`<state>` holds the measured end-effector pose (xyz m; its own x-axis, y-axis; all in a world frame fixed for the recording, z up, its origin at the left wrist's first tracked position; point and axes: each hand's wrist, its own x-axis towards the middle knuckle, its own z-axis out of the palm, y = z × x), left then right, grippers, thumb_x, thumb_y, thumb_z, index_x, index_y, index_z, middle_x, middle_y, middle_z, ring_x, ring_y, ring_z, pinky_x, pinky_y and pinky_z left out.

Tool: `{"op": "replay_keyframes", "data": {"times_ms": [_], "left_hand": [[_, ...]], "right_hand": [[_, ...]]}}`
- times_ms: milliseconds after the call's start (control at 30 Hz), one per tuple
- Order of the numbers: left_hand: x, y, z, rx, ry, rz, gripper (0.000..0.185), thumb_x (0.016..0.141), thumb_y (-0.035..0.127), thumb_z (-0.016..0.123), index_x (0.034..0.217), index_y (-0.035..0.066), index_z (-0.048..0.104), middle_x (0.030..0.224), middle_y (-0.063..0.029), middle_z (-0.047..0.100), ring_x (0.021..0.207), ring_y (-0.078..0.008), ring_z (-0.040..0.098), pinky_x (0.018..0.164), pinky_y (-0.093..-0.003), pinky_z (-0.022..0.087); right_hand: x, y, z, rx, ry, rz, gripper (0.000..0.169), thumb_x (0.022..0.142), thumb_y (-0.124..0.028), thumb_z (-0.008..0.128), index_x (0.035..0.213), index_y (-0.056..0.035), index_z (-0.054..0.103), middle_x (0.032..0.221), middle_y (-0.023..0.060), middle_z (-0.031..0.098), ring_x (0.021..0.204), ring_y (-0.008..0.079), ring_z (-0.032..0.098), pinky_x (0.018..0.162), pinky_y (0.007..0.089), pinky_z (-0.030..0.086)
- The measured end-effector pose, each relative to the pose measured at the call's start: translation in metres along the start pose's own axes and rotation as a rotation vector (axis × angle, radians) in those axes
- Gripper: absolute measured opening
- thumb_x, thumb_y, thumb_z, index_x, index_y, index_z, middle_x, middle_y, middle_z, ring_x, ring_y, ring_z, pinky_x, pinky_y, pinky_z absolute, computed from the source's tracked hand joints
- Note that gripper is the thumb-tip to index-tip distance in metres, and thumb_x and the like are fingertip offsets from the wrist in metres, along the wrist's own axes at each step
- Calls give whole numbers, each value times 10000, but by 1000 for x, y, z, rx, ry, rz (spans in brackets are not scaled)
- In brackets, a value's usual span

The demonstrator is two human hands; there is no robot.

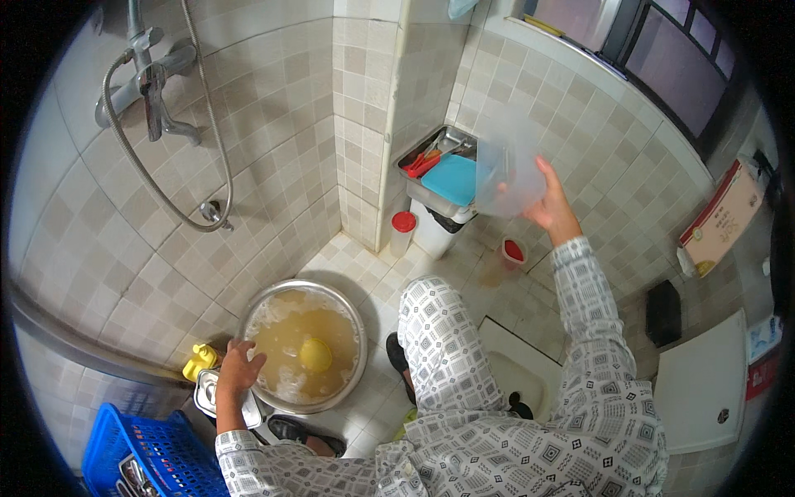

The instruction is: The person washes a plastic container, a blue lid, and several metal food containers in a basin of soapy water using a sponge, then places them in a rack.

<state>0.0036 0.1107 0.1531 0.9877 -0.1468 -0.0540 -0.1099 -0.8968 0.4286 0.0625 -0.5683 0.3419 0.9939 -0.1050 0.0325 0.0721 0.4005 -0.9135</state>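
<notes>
My right hand (549, 202) holds up a translucent plastic container (512, 164), out to the right and partly in front of a stainless steel tray. Down at the left, my left hand (236, 366) hovers by the near-left rim of a round metal basin (363, 379), fingers spread and holding nothing visible. Cloudy brown, sudsy water fills the basin, and a yellow round object (316, 355) floats in it. Partly under my left wrist is a small stainless steel container (208, 392). Beside it stands a yellow bottle top (200, 362).
A steel tray (428, 188) with a blue lid (450, 180) and red-handled utensils rests on a white bin (428, 231). A red-lidded container (403, 231) and small red-and-clear tub (514, 251) stand on the floor. A blue basket (164, 444), squat toilet (528, 373) and shower hose (227, 168) surround me.
</notes>
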Motion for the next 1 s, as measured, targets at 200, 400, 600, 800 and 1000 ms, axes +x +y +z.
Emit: {"op": "replay_keyframes", "data": {"times_ms": [200, 400, 600, 800, 1000], "left_hand": [[6, 72, -30, -1221, -153, -269, 470, 937, 337, 691, 1301, 45, 632, 1254, -122, 654, 1097, -259, 617, 921, -422, 513], [14, 110, 8, -1696, -320, 44, 678, 950, 616, 580, 1361, 77, 588, 1340, -83, 608, 1215, -254, 568, 1010, -450, 460], [-10, 109, 7, -1801, -283, -50, 889, 872, 721, 606, 1391, 2, 533, 1213, -109, 627, 1141, -285, 602, 1019, -453, 462], [-16, 105, 6, -1830, -312, -79, 795, 860, 638, 670, 1347, 19, 563, 1165, -130, 647, 1008, -319, 654, 937, -451, 498], [-18, 113, 1, -1961, -277, -147, 695, 803, 536, 724, 1269, 38, 594, 1144, -171, 663, 917, -271, 670, 850, -401, 537]], "right_hand": [[-59, 75, 72, 140, -491, 278, 1060, 895, -745, 510, 1566, 28, 235, 1544, 371, 319, 1309, 520, 489, 1063, 699, 372], [-87, 183, 184, 677, -699, 639, 1232, 794, -793, 606, 1592, 17, 132, 1534, 407, 282, 1338, 560, 430, 1078, 729, 332], [-101, 234, 233, 794, -786, 854, 1220, 787, -792, 628, 1582, 14, 174, 1517, 378, 336, 1328, 550, 451, 1059, 721, 364], [-101, 232, 235, 708, -862, 853, 1184, 812, -832, 559, 1574, 11, 224, 1519, 349, 357, 1339, 530, 457, 1021, 708, 414], [-97, 241, 229, 618, -816, 839, 1029, 909, -768, 483, 1564, 0, 279, 1514, 289, 406, 1334, 453, 495, 1009, 666, 455]]}}
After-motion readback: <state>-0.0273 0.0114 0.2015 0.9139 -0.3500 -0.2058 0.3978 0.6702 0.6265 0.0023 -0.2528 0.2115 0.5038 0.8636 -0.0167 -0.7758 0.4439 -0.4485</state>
